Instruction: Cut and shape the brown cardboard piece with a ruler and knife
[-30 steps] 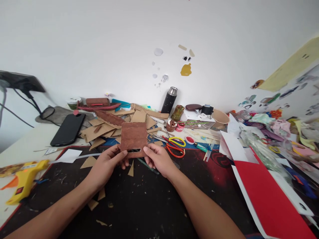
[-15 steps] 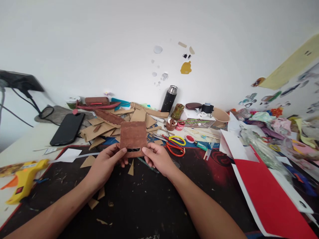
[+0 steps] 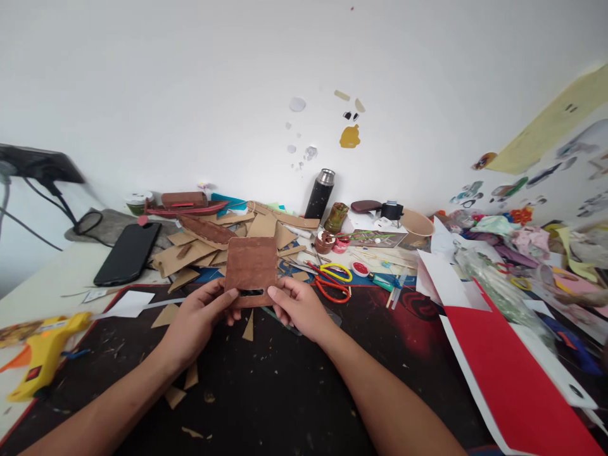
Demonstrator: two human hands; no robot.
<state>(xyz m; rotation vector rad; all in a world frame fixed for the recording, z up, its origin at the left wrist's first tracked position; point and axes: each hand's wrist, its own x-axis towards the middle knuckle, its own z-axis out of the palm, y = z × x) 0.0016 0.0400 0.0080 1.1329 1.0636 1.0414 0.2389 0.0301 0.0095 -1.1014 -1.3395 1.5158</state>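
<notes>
A brown-painted cardboard piece [image 3: 251,263] with a narrow slot near its lower edge is held up over the front of the dark mat. My left hand [image 3: 202,316] pinches its lower left corner, thumb on the near face beside the slot. On the lower right corner, my right hand [image 3: 300,307] grips the same piece with thumb and fingers. Behind it lie a brown boat-shaped piece [image 3: 206,232] and a heap of cardboard scraps [image 3: 261,229]. Scissors with red and yellow handles [image 3: 334,282] rest to the right.
A yellow glue gun [image 3: 47,354] and a black phone [image 3: 127,253] lie at the left. A black flask [image 3: 320,195] stands by the wall. Red paper [image 3: 513,354] and white sheets cover the right side. Small cardboard scraps dot the dark mat [image 3: 285,405].
The brown piece has tilted slightly, and its slot now shows as a wider dark opening. Both hands keep their hold. The view has shifted a little.
</notes>
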